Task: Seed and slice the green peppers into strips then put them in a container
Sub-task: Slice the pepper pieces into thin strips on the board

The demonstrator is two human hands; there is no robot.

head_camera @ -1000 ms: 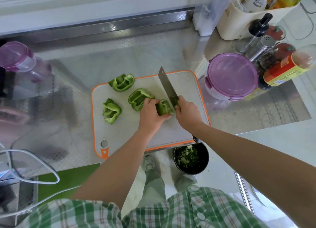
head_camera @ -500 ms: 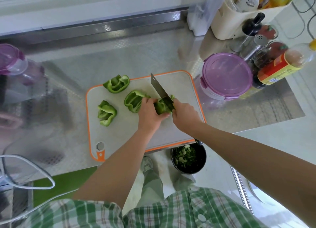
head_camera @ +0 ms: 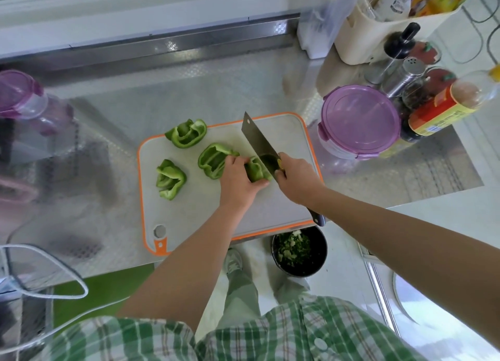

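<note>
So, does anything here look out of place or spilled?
Nothing is spilled or broken. The only oddity: the cutting board sits right at the near edge of the steel counter, with a black bin of green scraps on the floor just below.

A sauce bottle (head_camera: 446, 108), steel shaker (head_camera: 405, 75) and cream holder (head_camera: 359, 38) crowd the counter's (head_camera: 189, 89) far right corner; a black bucket (head_camera: 323, 252) sits below its near edge.

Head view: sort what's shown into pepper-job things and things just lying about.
Job: cleaver, held pepper piece, three loose pepper pieces, cutting board, left hand, right hand, perhaps purple-lidded container.
Lying about: sauce bottle, steel shaker, white cable.
</note>
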